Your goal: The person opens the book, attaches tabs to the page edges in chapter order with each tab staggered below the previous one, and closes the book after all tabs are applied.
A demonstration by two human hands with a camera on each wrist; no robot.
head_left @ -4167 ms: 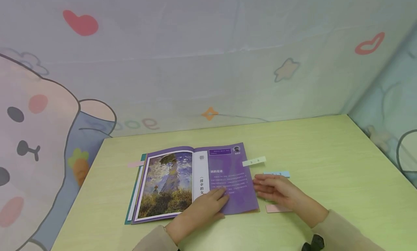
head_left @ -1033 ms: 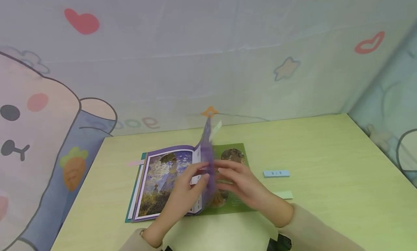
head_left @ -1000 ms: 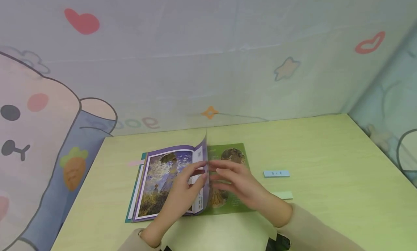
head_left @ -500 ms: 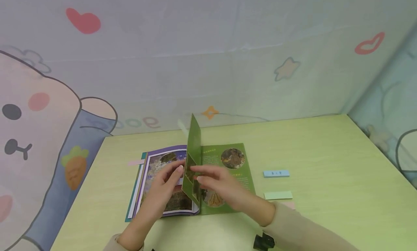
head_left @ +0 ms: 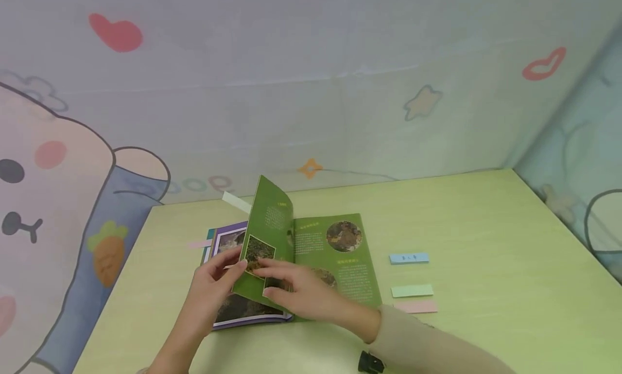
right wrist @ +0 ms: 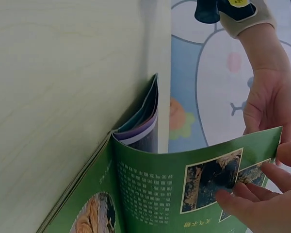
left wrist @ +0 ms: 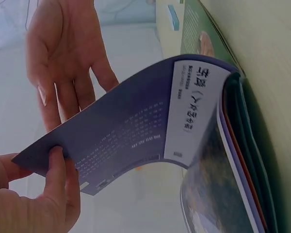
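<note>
An open magazine-like book (head_left: 352,266) lies on the table, with green pages on its right side. One page (head_left: 272,212) stands raised and leans left, showing green with photos on one face and purple on the other. My left hand (head_left: 206,287) pinches that page's outer edge between thumb and fingers, as the left wrist view confirms. Against the green face, my right hand (head_left: 308,290) rests its loosely bent fingertips near a photo. A pale paper tab (head_left: 236,202) sticks out from the raised page's edge. Below it, the painting page (head_left: 252,309) is partly covered.
Right of the book, the table (head_left: 486,244) bears a blue strip pad (head_left: 409,258), a green strip pad (head_left: 412,291) and a pink strip pad (head_left: 417,307). A pink tab (head_left: 199,244) juts from the book's left side. A printed cloth (head_left: 311,93) hangs behind.
The purple page lay flat on the right, then rose and swung left past upright, carrying its pale tab. Both hands moved left with it. The pink strip pad came into fuller view.
</note>
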